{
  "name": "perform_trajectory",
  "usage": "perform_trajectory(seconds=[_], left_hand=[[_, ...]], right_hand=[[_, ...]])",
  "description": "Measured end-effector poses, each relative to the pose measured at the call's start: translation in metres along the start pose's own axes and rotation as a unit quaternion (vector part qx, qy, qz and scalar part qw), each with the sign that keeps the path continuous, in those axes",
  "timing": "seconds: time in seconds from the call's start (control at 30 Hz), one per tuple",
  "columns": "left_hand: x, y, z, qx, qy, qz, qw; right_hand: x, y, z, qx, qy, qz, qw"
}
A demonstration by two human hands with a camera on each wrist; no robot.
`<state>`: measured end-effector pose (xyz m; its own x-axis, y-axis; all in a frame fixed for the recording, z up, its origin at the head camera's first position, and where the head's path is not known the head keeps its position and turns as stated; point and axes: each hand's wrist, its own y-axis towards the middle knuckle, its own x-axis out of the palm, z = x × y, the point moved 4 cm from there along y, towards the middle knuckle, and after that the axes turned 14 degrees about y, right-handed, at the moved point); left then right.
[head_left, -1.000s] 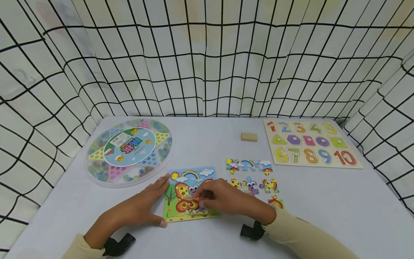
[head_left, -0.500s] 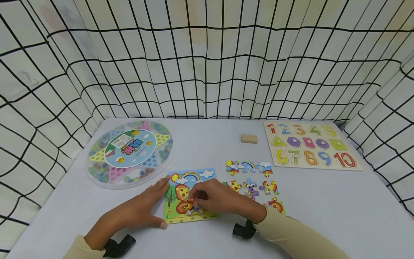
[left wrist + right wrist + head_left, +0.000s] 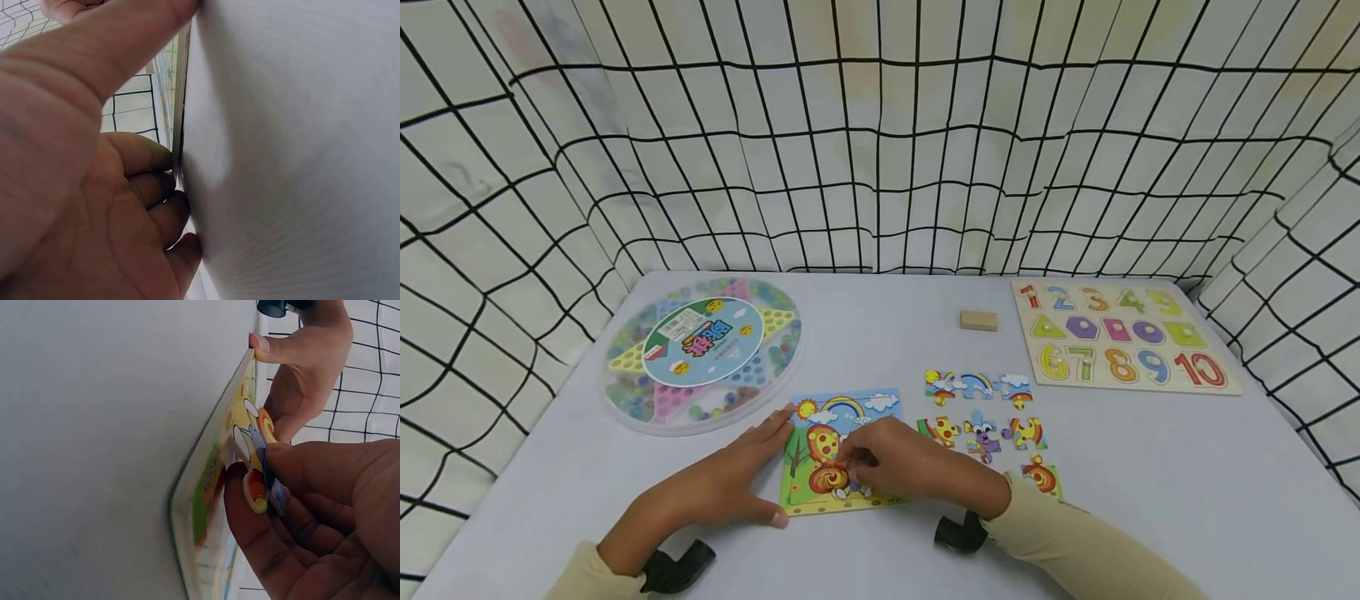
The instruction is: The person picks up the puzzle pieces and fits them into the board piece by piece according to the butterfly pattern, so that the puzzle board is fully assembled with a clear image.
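Observation:
A butterfly jigsaw board (image 3: pixel 808 498) lies flat on the white table in the head view. My left hand (image 3: pixel 730 475) rests along its left side, thumb by the near corner and fingertips by the far corner. Over the board's middle, my right hand (image 3: pixel 898 458) pinches a jigsaw piece between thumb and fingers. In the right wrist view that piece (image 3: pixel 255 490), with red, yellow and purple on it, is tilted above the board's picture. Part of the board is hidden under the right hand. Left fingertips (image 3: pixel 164 156) touch the board's edge in the left wrist view.
Loose jigsaw pieces (image 3: pixel 982 437) lie in rows right of the board. Behind them are a wooden block (image 3: pixel 978 321) and a number-and-shape board (image 3: pixel 1131 350). A round marble game (image 3: pixel 700 400) sits at left. Black netting (image 3: pixel 880 183) hangs around the table.
My right hand has shifted slightly left over the board, still pinching the jigsaw piece. My left hand stays at the board's left side.

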<state>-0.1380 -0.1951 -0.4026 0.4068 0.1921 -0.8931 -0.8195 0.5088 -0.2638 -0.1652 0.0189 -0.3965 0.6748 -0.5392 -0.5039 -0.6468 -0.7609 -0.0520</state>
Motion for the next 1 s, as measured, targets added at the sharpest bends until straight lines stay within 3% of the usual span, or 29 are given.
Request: perform_trajectory(seconds=[0.33,1.0], left_hand=[[-0.0014,0.0002,0.0025,-0.006,-0.001,-0.002,1.0000],[-0.0023,0.0000,0.0022,-0.008,0.001,-0.002,1.0000]], right_hand=[[0.0018,0.0020,-0.0016,-0.016,-0.092,0.005,0.9956],[0.0085,0.0077,-0.0053,-0.031,-0.121,0.007,0.9921]])
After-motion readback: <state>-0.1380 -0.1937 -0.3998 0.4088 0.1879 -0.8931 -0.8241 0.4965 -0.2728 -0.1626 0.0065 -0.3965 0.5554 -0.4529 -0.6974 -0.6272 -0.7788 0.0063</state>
